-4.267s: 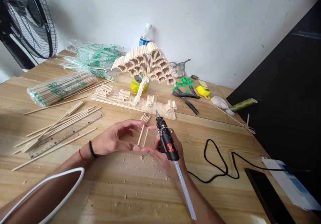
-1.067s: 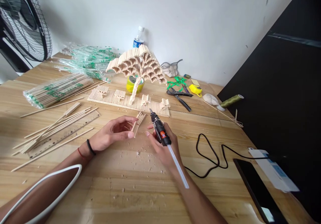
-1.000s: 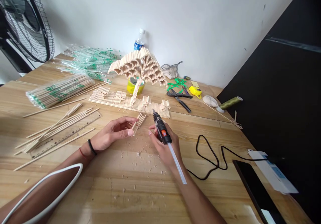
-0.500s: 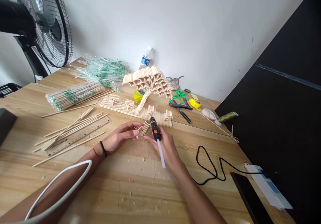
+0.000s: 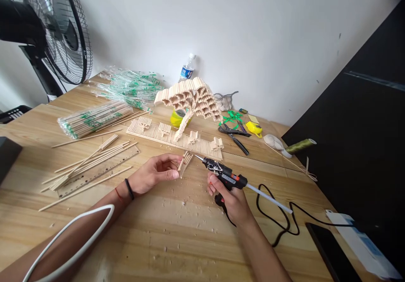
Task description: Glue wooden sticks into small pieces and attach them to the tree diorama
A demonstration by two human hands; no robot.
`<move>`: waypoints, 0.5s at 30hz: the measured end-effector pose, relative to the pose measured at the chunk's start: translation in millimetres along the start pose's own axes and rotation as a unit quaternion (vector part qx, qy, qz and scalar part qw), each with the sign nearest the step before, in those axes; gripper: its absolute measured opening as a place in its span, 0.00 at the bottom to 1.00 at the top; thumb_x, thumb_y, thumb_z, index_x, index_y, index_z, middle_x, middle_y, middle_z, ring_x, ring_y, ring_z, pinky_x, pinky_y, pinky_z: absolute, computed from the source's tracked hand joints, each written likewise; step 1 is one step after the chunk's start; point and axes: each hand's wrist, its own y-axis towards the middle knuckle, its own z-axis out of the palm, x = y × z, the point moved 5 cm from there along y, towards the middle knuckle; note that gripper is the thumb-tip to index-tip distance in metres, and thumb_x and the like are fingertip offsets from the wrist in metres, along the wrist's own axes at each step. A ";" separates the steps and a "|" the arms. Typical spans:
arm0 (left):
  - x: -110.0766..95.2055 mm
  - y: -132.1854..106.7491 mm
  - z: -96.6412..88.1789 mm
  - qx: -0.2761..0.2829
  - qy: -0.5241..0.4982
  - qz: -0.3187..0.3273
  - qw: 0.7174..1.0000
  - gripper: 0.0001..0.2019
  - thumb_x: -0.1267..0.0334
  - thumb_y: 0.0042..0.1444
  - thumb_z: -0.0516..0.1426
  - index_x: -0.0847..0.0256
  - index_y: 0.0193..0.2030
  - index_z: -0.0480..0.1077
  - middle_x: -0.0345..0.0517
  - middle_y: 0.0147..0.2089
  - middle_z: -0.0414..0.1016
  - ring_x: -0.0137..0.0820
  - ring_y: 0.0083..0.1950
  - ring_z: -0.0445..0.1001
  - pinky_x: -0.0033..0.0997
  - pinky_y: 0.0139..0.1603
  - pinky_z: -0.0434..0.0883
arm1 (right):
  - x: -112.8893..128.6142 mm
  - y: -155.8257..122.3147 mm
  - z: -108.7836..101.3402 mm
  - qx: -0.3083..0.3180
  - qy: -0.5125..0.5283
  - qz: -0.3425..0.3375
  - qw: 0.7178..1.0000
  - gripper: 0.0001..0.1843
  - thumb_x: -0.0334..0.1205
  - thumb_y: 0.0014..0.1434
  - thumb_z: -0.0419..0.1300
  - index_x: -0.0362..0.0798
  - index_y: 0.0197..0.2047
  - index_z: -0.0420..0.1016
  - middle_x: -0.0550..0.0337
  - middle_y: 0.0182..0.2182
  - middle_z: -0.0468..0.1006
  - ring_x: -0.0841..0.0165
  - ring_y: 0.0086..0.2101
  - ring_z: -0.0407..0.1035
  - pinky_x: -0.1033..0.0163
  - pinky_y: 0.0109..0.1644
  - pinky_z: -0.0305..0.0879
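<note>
Short wooden sticks (image 5: 186, 165) sit pinched in my left grip (image 5: 157, 171), just in front of the slatted base (image 5: 205, 147); whether they also rest on the counter (image 5: 133, 248) I can't tell. My right grip (image 5: 234, 202) is wrapped around the glue gun (image 5: 223, 175), its nozzle (image 5: 199, 158) just beside the sticks. I'd do best to hold them still, let out only a thin bead, and keep fingertips clear of that likely hot tip.
</note>
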 end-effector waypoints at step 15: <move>-5.2 0.5 2.2 0.013 -0.024 0.023 0.999 0.27 0.62 0.51 0.75 0.53 0.57 0.76 0.47 0.55 0.77 0.36 0.52 0.76 0.35 0.52 0.71 | 16.3 -15.9 5.3 0.071 0.040 0.000 0.997 0.24 0.61 0.65 0.64 0.50 0.28 0.72 0.59 0.25 0.70 0.63 0.29 0.64 0.56 0.34 0.63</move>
